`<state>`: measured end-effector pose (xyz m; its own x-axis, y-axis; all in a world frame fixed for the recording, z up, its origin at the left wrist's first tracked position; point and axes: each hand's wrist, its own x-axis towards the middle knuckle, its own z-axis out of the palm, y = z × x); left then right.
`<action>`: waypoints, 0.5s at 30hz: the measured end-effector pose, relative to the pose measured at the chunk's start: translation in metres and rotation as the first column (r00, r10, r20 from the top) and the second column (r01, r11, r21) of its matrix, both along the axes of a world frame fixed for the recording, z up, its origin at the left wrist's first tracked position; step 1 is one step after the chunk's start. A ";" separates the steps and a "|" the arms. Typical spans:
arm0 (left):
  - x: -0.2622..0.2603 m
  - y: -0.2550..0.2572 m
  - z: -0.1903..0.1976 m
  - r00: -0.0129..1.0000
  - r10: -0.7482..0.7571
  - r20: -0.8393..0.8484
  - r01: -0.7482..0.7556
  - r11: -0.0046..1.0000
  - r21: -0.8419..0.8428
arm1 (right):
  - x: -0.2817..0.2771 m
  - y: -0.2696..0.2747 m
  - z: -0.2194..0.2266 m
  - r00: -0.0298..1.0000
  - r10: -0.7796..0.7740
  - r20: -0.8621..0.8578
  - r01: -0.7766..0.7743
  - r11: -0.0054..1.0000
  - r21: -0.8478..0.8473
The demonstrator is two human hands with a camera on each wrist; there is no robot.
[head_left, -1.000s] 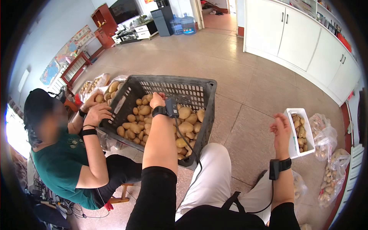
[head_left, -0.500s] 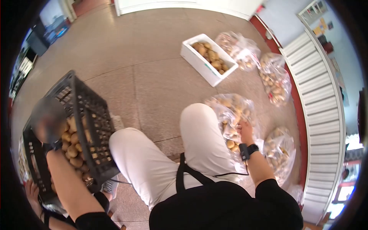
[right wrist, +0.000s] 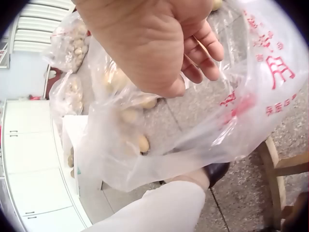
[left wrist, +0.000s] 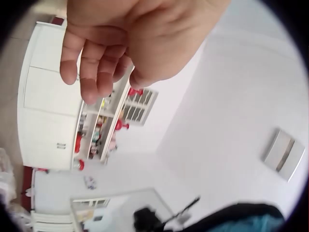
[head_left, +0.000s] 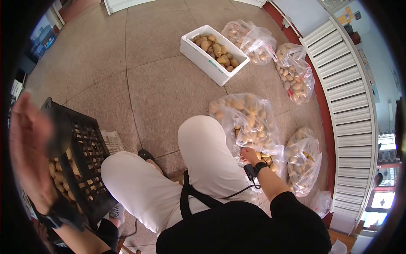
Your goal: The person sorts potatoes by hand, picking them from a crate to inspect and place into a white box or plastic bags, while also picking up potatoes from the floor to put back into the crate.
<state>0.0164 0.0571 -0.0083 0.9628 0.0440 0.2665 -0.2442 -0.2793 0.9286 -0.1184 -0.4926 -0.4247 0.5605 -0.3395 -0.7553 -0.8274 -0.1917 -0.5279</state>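
Observation:
My left hand (head_left: pixel 30 144) is raised at the far left beside the black crate (head_left: pixel 86 156) of potatoes (head_left: pixel 61 180). In the left wrist view that hand (left wrist: pixel 140 41) is empty, its fingers loosely bent. My right hand (head_left: pixel 251 156) is low by my knee, at the mouth of a clear plastic bag (head_left: pixel 249 120) of potatoes. In the right wrist view the hand (right wrist: pixel 149 46) is over the bag's film (right wrist: pixel 159 169), thumb and bent fingers apart, no potato between them; whether the film touches the fingers is unclear. Red print shows on the bag.
A white foam box (head_left: pixel 213 70) of potatoes stands on the floor farther ahead. Other filled bags lie beyond it and along the right wall, including one (head_left: pixel 302 163) right of my arm. A white radiator (head_left: pixel 344 97) runs along that wall. My knees are between crate and bags.
The view has swung right and down from the crate. My left hand has risen out of the crate. My right hand has lowered to the bag by my knee.

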 end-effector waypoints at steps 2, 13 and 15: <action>-0.010 -0.046 -0.014 1.000 -0.010 0.005 0.008 0.968 0.249 | 0.023 -0.002 -0.013 0.999 0.029 0.027 -0.029 0.999 0.019; 0.022 -0.039 -0.056 0.868 -0.034 -0.495 0.157 0.966 0.208 | 0.088 0.017 -0.066 0.956 0.274 0.100 -0.250 0.946 -0.205; 0.026 -0.031 -0.059 0.849 -0.005 -0.529 0.112 0.979 0.170 | 0.095 0.004 -0.094 0.918 0.385 0.096 -0.341 0.890 -0.303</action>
